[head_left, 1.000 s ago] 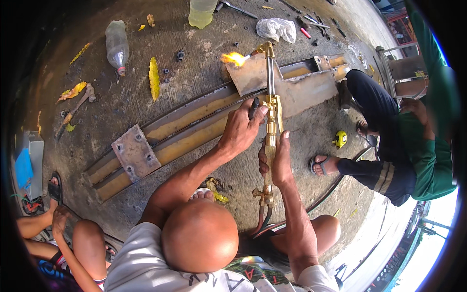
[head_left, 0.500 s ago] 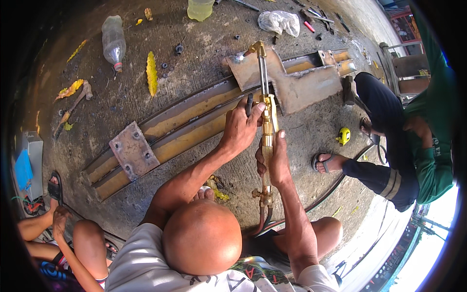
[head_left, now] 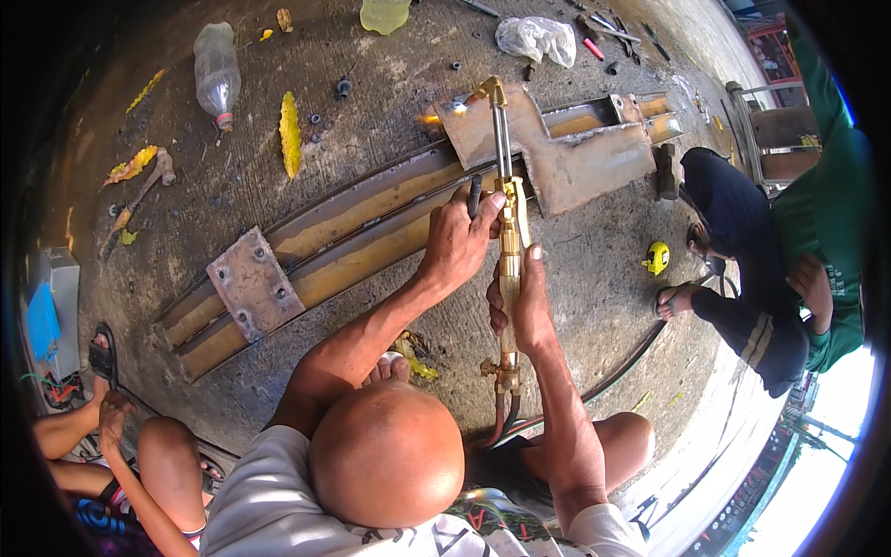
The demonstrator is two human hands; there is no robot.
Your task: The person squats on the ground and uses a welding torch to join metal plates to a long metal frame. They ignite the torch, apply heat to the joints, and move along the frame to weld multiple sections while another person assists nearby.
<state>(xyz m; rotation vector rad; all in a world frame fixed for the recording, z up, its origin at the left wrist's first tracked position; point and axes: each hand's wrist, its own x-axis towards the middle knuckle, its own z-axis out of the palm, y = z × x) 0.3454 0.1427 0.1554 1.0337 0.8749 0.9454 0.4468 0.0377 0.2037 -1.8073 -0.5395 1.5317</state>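
A brass cutting torch runs upward through both my hands, its bent head above the upper left part of a rusty steel plate. My left hand is closed at the torch's valve section, thumb against the brass. A short dark cylinder sticks up between its fingers; its kind is unclear. Lower down, my right hand wraps round the handle, thumb along the side. Orange glow shows at the plate's left edge. Beneath the plate lie long steel channels, with a drilled plate across their left part.
Hoses trail from the torch's lower end. A co-worker in green crouches at right, by a hammer and yellow tape measure. Another person's hand shows lower left. A plastic bottle lies upper left; tools lie at the back.
An orange glow has appeared at the plate's left edge, in place of a small white glint on its corner. The co-worker's foot and hand at right have shifted. My grip is unchanged.
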